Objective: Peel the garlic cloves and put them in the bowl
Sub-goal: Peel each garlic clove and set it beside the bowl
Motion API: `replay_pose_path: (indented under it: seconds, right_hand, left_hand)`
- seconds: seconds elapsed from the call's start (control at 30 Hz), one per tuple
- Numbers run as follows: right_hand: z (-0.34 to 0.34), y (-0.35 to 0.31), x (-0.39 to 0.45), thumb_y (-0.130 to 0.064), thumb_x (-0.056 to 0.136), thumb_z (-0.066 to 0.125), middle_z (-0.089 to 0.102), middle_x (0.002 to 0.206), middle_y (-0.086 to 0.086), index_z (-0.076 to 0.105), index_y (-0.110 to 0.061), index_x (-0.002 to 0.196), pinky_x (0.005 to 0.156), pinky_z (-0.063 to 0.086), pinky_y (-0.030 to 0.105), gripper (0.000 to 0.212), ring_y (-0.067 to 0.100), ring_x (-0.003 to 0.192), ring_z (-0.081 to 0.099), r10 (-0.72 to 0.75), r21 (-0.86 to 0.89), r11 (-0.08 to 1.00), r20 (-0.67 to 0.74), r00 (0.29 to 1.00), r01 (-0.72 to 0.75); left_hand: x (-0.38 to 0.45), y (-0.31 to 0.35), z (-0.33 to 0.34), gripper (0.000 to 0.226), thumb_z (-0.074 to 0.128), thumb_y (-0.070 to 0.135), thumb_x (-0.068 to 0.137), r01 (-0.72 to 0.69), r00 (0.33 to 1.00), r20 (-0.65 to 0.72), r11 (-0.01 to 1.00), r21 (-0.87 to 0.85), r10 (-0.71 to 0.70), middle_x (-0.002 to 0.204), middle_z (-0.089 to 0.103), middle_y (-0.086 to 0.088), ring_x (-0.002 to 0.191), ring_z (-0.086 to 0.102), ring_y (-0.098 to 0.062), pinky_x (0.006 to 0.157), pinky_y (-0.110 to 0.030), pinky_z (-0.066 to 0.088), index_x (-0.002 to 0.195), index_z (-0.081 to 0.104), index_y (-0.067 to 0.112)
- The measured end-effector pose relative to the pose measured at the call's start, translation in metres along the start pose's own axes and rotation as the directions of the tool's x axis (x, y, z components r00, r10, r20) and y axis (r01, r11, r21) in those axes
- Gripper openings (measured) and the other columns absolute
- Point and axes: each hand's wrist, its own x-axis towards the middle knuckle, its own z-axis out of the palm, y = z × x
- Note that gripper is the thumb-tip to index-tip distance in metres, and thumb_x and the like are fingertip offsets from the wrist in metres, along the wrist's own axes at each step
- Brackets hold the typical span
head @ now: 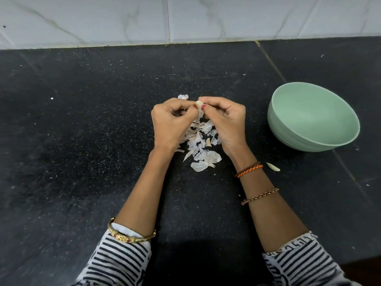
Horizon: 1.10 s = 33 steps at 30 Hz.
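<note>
Head view: both hands' grip (left hand, right hand) pinches a garlic clove between fingertips.

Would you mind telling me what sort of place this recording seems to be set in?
Most likely a home kitchen: a dark speckled stone countertop backed by white marbled wall tiles, with garlic skins piled beside a green bowl.

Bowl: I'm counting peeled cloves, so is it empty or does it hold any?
Empty: the bowl shows only bare green inside, no cloves.
</note>
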Motion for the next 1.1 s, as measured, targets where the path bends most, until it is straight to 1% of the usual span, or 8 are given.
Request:
replay_pose_path:
  seconds: [0.2,0.3,0.43,0.6,0.73,0.9,1.03,1.1]
  right_hand:
    - [0.0000,-0.0012,-0.0002,0.009,0.083,0.059,0.070,0.072,-0.011,0.067,-0.006,0.095,0.065,0.048,0.012,0.021,0.001,0.073,0.066,0.037,0.020,0.999,0.015,0.999,-0.037]
    - [-0.0006,-0.0009,-0.0001,0.010,0.083,0.059,0.069,0.074,-0.009,0.067,-0.005,0.095,0.065,0.049,0.012,0.021,0.002,0.073,0.066,0.033,0.030,0.999,0.021,0.999,-0.034]
    - [-0.0029,0.0004,0.0001,0.010,0.082,0.061,0.071,0.075,-0.009,0.065,-0.002,0.102,0.065,0.050,0.013,0.024,0.005,0.075,0.067,0.010,0.031,0.999,0.041,0.999,-0.011]
    - [-0.0053,0.0026,0.0012,0.008,0.081,0.062,0.072,0.077,-0.008,0.065,-0.002,0.103,0.064,0.051,0.014,0.024,0.007,0.075,0.068,-0.001,0.031,1.000,0.063,0.998,-0.001]
    - [-0.0074,0.0050,0.0028,0.009,0.079,0.064,0.071,0.077,-0.007,0.063,0.004,0.104,0.067,0.051,0.016,0.025,0.007,0.076,0.068,-0.015,0.029,1.000,0.074,0.997,0.012]
    - [-0.0088,0.0071,0.0040,0.008,0.077,0.067,0.070,0.081,-0.003,0.064,0.006,0.102,0.072,0.053,0.019,0.025,0.010,0.080,0.067,-0.033,0.006,0.999,0.088,0.996,0.033]
    - [-0.0072,0.0059,0.0026,0.008,0.077,0.066,0.070,0.078,-0.006,0.065,0.003,0.101,0.070,0.052,0.016,0.024,0.007,0.077,0.067,-0.012,-0.004,1.000,0.099,0.995,0.013]
    - [-0.0060,0.0041,0.0020,0.009,0.079,0.065,0.071,0.074,-0.008,0.066,-0.002,0.100,0.068,0.051,0.015,0.023,0.005,0.074,0.067,0.000,0.000,1.000,0.104,0.995,0.000]
  left_hand:
    - [-0.0019,0.0018,-0.0013,0.014,0.064,0.027,0.069,-0.022,0.999,0.028,0.999,-0.028,0.023,0.075,0.070,0.002,0.067,0.062,-0.019,0.060,-0.025,0.049,0.079,0.073,0.021]
    - [-0.0020,0.0027,-0.0015,0.011,0.064,0.028,0.069,-0.026,0.999,0.030,1.000,-0.011,0.026,0.075,0.070,-0.001,0.066,0.062,-0.023,0.060,-0.030,0.050,0.077,0.071,0.025]
    - [-0.0021,0.0038,-0.0010,0.011,0.064,0.031,0.067,0.005,1.000,0.014,1.000,-0.020,-0.005,0.073,0.070,-0.002,0.065,0.061,-0.021,0.060,-0.028,0.049,0.074,0.071,0.026]
    - [-0.0010,0.0032,-0.0033,0.008,0.064,0.025,0.069,-0.014,0.999,0.042,1.000,-0.001,0.014,0.071,0.071,0.002,0.061,0.061,-0.026,0.057,-0.031,0.049,0.073,0.071,0.028]
    - [-0.0005,0.0024,-0.0033,0.010,0.064,0.027,0.067,-0.032,0.999,0.042,0.999,-0.008,0.032,0.068,0.069,0.007,0.060,0.058,-0.017,0.056,-0.022,0.046,0.071,0.073,0.025]
    - [0.0001,0.0018,-0.0037,0.007,0.067,0.026,0.066,-0.013,0.999,0.037,1.000,-0.019,0.014,0.067,0.069,-0.009,0.062,0.062,-0.033,0.058,-0.036,0.050,0.069,0.071,0.022]
    - [0.0001,0.0016,-0.0042,0.003,0.070,0.023,0.064,0.047,0.999,0.021,0.998,-0.036,-0.046,0.061,0.068,0.003,0.058,0.059,-0.019,0.055,-0.028,0.046,0.066,0.071,0.021]
    - [0.0000,0.0029,-0.0044,0.003,0.070,0.023,0.064,0.073,0.997,0.030,0.995,-0.062,-0.072,0.059,0.069,0.005,0.059,0.059,-0.021,0.055,-0.029,0.047,0.066,0.071,0.022]
